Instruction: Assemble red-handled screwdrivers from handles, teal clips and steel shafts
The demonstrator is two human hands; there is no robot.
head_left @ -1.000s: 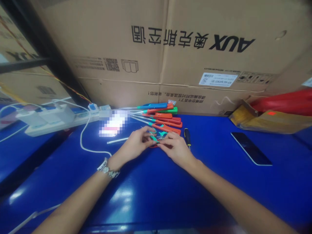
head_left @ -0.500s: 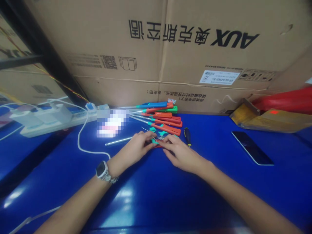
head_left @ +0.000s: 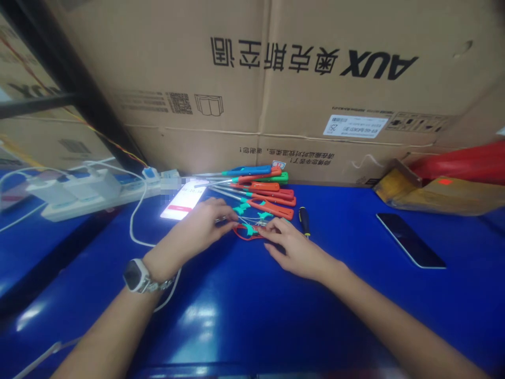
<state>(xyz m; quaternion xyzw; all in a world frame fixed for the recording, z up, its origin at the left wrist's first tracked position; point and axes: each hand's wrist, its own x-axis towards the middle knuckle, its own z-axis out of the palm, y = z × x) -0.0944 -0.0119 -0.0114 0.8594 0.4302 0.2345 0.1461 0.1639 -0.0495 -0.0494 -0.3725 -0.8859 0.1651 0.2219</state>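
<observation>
Thumb and forefinger of my left hand (head_left: pixel 203 226) are closed together at the left of the work. A sliver of grey metal tube (head_left: pixel 222 218) shows between them; the rest is hidden by the hand. My right hand (head_left: pixel 292 242) pinches the right end of an opened orange-red lighter handle (head_left: pixel 245 237), lying low over the table. Inside the handle is a green trigger piece (head_left: pixel 250 229). Thin white wire (head_left: pixel 250 218) runs between the two hands. Loose green parts (head_left: pixel 241 209) lie just behind. Small inner pieces are too blurred to tell.
Several long-nosed lighters (head_left: pixel 272 199) with orange, blue and green handles lie behind my hands. A screwdriver (head_left: pixel 303 221) and dark phone (head_left: pixel 410 239) are to the right. A lit phone (head_left: pixel 183 200), power strip (head_left: pixel 98 197) and white cable (head_left: pixel 136 226) are left. A large cardboard box (head_left: pixel 252 116) stands behind.
My left hand has moved left, away from the handle, uncovering its green piece and the wire. The right hand stays almost in place.
</observation>
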